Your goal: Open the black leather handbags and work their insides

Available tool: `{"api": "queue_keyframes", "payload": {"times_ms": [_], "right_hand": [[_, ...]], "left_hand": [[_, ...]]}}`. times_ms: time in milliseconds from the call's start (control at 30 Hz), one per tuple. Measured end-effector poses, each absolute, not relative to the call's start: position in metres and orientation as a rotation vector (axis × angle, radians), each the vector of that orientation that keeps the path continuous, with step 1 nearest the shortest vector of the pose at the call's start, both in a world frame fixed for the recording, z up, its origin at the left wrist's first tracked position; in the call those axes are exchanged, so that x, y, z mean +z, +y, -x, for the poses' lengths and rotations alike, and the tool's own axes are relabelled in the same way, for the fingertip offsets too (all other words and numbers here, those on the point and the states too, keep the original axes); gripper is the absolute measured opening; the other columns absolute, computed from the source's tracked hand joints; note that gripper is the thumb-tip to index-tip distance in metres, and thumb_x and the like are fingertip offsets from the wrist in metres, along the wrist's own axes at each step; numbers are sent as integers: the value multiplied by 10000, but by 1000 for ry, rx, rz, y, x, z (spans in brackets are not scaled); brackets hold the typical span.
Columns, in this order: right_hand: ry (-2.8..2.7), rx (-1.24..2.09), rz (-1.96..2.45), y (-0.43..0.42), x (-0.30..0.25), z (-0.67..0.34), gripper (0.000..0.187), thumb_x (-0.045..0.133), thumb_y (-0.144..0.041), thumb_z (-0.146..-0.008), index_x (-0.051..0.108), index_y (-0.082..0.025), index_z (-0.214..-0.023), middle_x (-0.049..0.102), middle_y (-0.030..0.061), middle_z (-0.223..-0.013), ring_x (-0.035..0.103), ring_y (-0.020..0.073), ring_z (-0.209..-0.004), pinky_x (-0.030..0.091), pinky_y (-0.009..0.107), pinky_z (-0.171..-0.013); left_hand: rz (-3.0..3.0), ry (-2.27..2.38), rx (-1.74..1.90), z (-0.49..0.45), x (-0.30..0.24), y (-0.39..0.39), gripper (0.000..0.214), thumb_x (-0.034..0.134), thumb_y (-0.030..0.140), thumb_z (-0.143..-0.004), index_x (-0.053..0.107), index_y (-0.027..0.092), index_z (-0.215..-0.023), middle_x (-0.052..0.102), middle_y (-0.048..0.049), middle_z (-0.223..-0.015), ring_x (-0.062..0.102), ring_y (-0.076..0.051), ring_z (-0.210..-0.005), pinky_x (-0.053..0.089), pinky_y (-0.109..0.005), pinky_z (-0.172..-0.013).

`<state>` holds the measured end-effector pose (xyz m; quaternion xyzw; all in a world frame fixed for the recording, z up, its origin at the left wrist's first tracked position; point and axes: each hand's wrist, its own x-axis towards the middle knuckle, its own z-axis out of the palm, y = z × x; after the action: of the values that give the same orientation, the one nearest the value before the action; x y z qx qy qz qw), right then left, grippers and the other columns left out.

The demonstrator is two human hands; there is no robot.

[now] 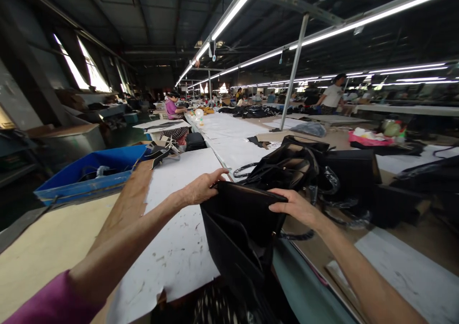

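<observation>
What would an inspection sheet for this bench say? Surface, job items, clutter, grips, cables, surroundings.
Surface: white sheet with dark specks, ragged at the near edge.
Job's things: one black bag, top open.
Clutter: pile of black bags beyond and to the right; pink container farther right; blue bin at left.
Grips: left grip and right grip pinch the bag's upper edge near opposite ends.
Cables: hanging cord under the lamps; none made out on the bench.
Surroundings: lit strip lamps overhead; other people farther off.

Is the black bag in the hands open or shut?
Open. The black bag gapes between its near panel and far edge, held by the left hand and right hand.
</observation>
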<state>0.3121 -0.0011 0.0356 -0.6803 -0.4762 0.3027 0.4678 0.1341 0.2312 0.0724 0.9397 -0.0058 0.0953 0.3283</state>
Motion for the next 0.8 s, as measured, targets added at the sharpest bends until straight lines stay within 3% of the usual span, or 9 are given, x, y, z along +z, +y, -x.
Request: {"api": "queue_keyframes", "payload": {"times_ms": [167,533,800], "right_hand": [[-1142,743,1677,-6,32,-312,454,596,-331,-662,559,-174,-1086,630,17,-914,549,216,-901,411,318,-820],[-1156,664,1720,-8,28,-312,447,576,-370,-708,547,-180,-1111,630,18,-905,541,220,-917,404,326,-834],[-1152,534,1769,-11,26,-306,433,549,-394,-714,565,-170,-1084,628,27,-979,535,221,-950,381,334,-868]], "left_hand": [[-2252,-47,149,-151,68,239,497,427,43,-554,521,158,-1029,583,-25,-1018,510,-156,-935,367,-252,-860],[-1853,179,44,-168,59,243,325,543,55,-514,617,144,-818,628,23,-712,552,-123,-668,426,-218,-634],[-1682,430,85,-164,60,239,304,619,86,-453,640,116,-755,640,3,-603,556,-127,-534,442,-243,-548]]}}
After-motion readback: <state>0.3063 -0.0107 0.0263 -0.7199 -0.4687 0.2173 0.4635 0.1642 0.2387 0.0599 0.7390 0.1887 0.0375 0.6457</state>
